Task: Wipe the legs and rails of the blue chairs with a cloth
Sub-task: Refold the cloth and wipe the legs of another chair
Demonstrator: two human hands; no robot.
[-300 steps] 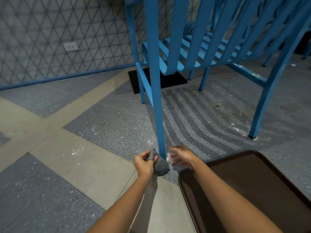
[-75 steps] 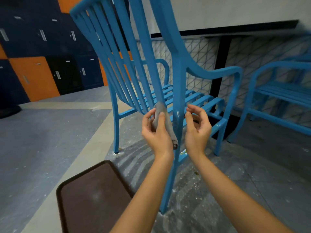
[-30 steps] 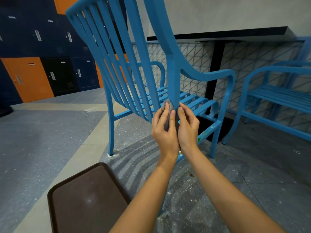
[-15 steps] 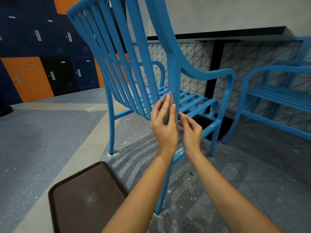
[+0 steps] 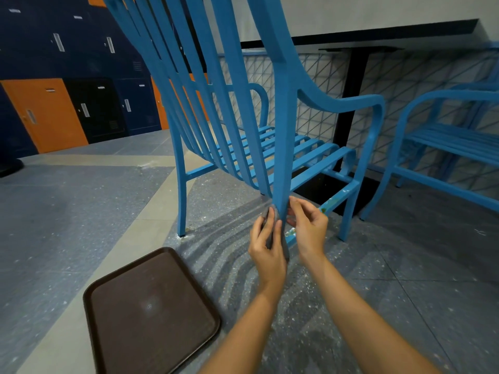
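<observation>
Nearest me on the speckled grey floor (image 5: 81, 225) lies a dark brown plastic tray with a raised rim (image 5: 89, 306), just to my left and untouched by either hand; beyond it my two forearms reach forward to the near rear leg of the blue slatted metal armchair (image 5: 280, 168).

My left hand (image 5: 266, 247) has its fingers curled round the small grey cloth (image 5: 270, 215), pressing it against the left face of that leg just below where the seat slats meet it; a tail of the cloth hangs down by my wrist; my right hand (image 5: 307, 229) sits on the other side of the leg, its fingers bent and pinching toward what looks like the cloth's far edge, though I cannot tell for certain that it has hold of the fabric rather than the bare leg.

I judge the work to be partway down this one leg; the stretch below my hands to the floor is not yet covered, and the low side rail (image 5: 340, 197) to the right shows flecks of grime near its front; the far rear leg (image 5: 181, 201), the front legs and the cross rails look unwiped, as far as I can judge.

Farther right, well apart, a second blue metal chair (image 5: 442, 141) stands by the black table post (image 5: 348, 103); it waits its turn, so most of the task is left.
</observation>
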